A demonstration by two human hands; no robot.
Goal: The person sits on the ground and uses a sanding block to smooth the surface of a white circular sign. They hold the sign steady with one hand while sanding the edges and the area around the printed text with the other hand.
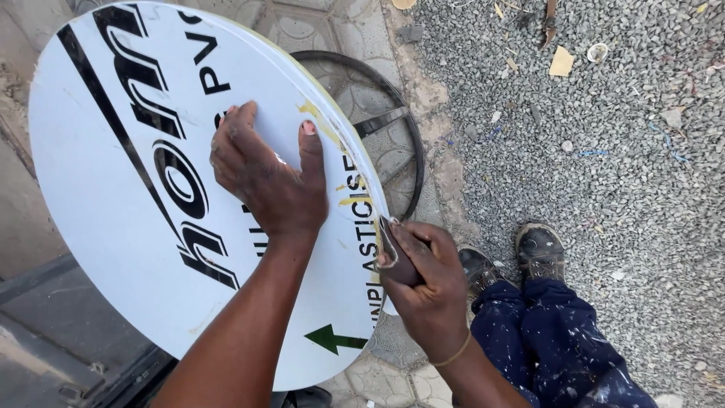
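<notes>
A large round white sign board (113, 189) with black lettering rests tilted above paving and gravel (604, 151). The left hand (260, 177) presses flat on its face, fingers spread, while the right hand (423, 283) clamps a small scraper (387, 240) against the rim.

Single head view, looking steeply down, close over round white sign (151, 189), gravel ground (604, 151) beyond.
</notes>
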